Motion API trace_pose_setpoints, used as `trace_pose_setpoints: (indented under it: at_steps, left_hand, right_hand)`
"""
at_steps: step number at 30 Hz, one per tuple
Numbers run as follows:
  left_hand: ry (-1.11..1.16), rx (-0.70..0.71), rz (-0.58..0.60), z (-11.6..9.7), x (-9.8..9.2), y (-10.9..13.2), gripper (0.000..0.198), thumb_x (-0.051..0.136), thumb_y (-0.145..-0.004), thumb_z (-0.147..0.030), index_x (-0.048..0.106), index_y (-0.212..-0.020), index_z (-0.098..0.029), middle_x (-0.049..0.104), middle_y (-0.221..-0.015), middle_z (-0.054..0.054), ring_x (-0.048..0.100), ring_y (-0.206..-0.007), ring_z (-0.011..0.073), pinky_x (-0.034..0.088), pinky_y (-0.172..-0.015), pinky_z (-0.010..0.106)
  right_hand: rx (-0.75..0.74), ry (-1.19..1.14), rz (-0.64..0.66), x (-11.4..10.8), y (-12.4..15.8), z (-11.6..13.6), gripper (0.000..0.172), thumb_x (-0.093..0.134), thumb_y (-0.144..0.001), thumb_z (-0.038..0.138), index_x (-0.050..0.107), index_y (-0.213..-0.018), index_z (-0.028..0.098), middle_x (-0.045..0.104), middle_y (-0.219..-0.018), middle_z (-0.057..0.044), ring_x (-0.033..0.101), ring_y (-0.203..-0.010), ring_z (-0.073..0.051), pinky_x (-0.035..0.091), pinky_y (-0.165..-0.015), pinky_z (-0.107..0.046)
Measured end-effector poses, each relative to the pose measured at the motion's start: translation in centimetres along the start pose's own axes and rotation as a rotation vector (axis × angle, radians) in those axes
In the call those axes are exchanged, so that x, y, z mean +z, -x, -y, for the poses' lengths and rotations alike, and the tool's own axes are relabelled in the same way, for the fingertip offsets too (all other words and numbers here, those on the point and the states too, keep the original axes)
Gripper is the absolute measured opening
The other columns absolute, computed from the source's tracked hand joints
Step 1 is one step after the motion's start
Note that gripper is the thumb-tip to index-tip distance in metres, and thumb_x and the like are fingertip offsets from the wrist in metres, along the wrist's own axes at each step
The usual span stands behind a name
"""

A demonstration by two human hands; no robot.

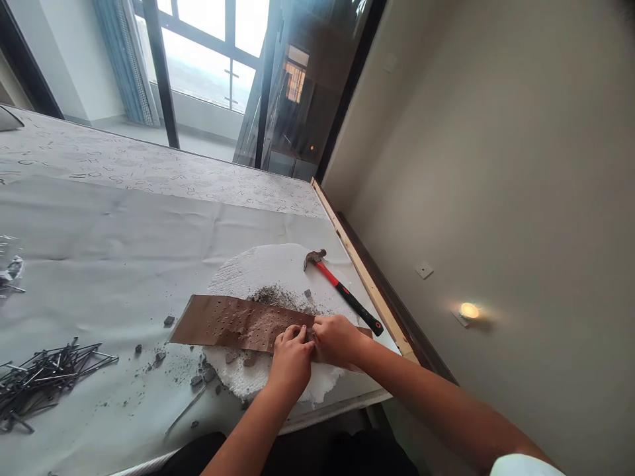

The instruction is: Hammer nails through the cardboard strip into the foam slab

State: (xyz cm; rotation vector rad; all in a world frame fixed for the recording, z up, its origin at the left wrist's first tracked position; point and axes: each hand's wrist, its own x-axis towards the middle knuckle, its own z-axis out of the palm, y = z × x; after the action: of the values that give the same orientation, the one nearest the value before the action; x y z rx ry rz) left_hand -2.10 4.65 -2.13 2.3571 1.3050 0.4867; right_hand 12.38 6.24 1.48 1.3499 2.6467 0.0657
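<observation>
A long brown strip (228, 322) dotted with small holes lies across a ragged white foam sheet (253, 264). On the right half of the strip, my left hand (294, 354) and my right hand (338, 338) meet, fingers bent and pinched close together. Whatever small thing they may hold between them is hidden by the fingers. Grey grit and crumbs (270, 295) are scattered over the foam behind the strip. Beyond my right hand rests a claw hammer (342, 289) with a red and black handle, its head pointing away from me.
A heap of long nails (47, 377) lies at left, below a clear plastic bag (10, 268). Grey rubble pieces (159, 357) dot the pale sheet (124, 264) covering the surface. A wooden edge strip (364, 264) and the wall (486, 198) bound the right side.
</observation>
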Motion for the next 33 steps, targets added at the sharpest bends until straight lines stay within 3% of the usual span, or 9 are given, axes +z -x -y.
trace_pose_setpoints:
  at_steps: [6, 10, 14, 16, 18, 22, 26, 29, 33]
  left_hand:
    - [0.120, -0.007, -0.047, 0.2, -0.1, -0.1, 0.031, 0.045, -0.070, -0.007, 0.071, -0.082, -0.020, 0.059, -0.119, 0.010, 0.044, -0.116, 0.0306, 0.036, -0.091, 0.049]
    - [0.746, -0.157, -0.166, 0.0, -0.7, -0.5, 0.031, 0.045, -0.076, -0.018, 0.065, -0.100, -0.018, 0.064, -0.111, 0.010, 0.053, -0.108, 0.0248, 0.039, -0.094, 0.042]
    - [1.625, -0.347, 0.092, -0.7, -1.7, -1.1, 0.026, 0.055, -0.071, -0.024, 0.060, -0.095, -0.013, 0.067, -0.083, 0.009, 0.063, -0.078, 0.0202, 0.048, -0.075, 0.035]
    - [1.835, -0.420, 0.203, -0.7, -2.0, -1.3, 0.024, 0.056, -0.067, -0.018, 0.057, -0.091, -0.013, 0.063, -0.072, 0.005, 0.060, -0.059, 0.0139, 0.047, -0.057, 0.027]
    - [1.894, -0.483, 0.205, -0.4, -2.2, -1.4, 0.026, 0.053, -0.066, -0.014, 0.055, -0.092, -0.013, 0.058, -0.066, 0.001, 0.049, -0.045, 0.0068, 0.035, -0.042, 0.019]
    - [1.721, -0.551, 0.026, 0.4, -2.3, -1.4, 0.037, 0.043, -0.069, -0.015, 0.053, -0.104, -0.012, 0.043, -0.053, -0.006, 0.028, -0.036, 0.0038, 0.019, -0.037, 0.017]
    - [0.959, -0.395, -0.231, 0.2, -2.0, -1.1, 0.038, 0.042, -0.073, -0.019, 0.057, -0.107, -0.015, 0.043, -0.049, -0.005, 0.039, -0.043, 0.0092, 0.029, -0.045, 0.021]
    - [0.372, -0.229, -0.163, -0.4, -1.3, -0.7, 0.036, 0.044, -0.076, -0.020, 0.061, -0.108, -0.021, 0.064, -0.070, 0.003, 0.057, -0.064, 0.0162, 0.039, -0.060, 0.026]
    - [-0.011, -0.186, 0.027, -0.9, -0.2, -0.6, 0.039, 0.038, -0.083, -0.019, 0.057, -0.116, -0.022, 0.068, -0.094, 0.008, 0.062, -0.084, 0.0223, 0.044, -0.069, 0.031]
  right_hand:
    - [0.080, -0.104, -0.068, -4.9, 1.1, -1.9, 0.014, 0.048, -0.076, 0.012, 0.062, -0.074, 0.014, 0.063, -0.077, -0.006, 0.055, -0.064, -0.014, 0.036, -0.057, -0.024]
    - [-0.020, -0.355, -0.061, -7.1, 1.6, -2.4, 0.013, 0.052, -0.068, 0.007, 0.064, -0.069, 0.015, 0.062, -0.068, -0.002, 0.052, -0.061, -0.011, 0.036, -0.057, -0.020]
    - [-0.075, -0.381, -0.014, -7.3, 0.6, -1.6, 0.013, 0.055, -0.069, 0.008, 0.066, -0.069, 0.014, 0.063, -0.064, -0.002, 0.052, -0.061, -0.011, 0.035, -0.055, -0.021]
    - [-0.042, -0.340, -0.008, -7.1, -0.2, -1.3, 0.012, 0.056, -0.073, 0.013, 0.067, -0.073, 0.015, 0.065, -0.068, -0.003, 0.053, -0.063, -0.012, 0.033, -0.055, -0.021]
    - [0.038, -0.284, -0.045, -6.7, -0.6, -1.6, 0.014, 0.055, -0.078, 0.020, 0.067, -0.083, 0.016, 0.067, -0.075, -0.003, 0.054, -0.066, -0.012, 0.033, -0.056, -0.021]
    - [0.162, -0.112, -0.050, -4.8, 0.0, -2.3, 0.018, 0.048, -0.083, 0.020, 0.066, -0.083, 0.016, 0.066, -0.080, -0.004, 0.056, -0.068, -0.012, 0.033, -0.058, -0.023]
    - [0.136, -0.054, 0.031, -1.5, 1.1, -2.0, 0.017, 0.051, -0.077, 0.014, 0.064, -0.066, 0.016, 0.064, -0.073, -0.005, 0.056, -0.064, -0.014, 0.032, -0.055, -0.025]
    - [0.144, -0.019, 0.034, 0.4, 1.4, -1.4, 0.014, 0.051, -0.075, 0.013, 0.062, -0.068, 0.015, 0.063, -0.075, -0.007, 0.056, -0.066, -0.016, 0.032, -0.054, -0.026]
    - [0.129, 0.001, 0.009, 1.3, 1.3, -1.2, 0.008, 0.052, -0.072, 0.013, 0.059, -0.069, 0.015, 0.063, -0.076, -0.006, 0.056, -0.067, -0.017, 0.033, -0.055, -0.027]
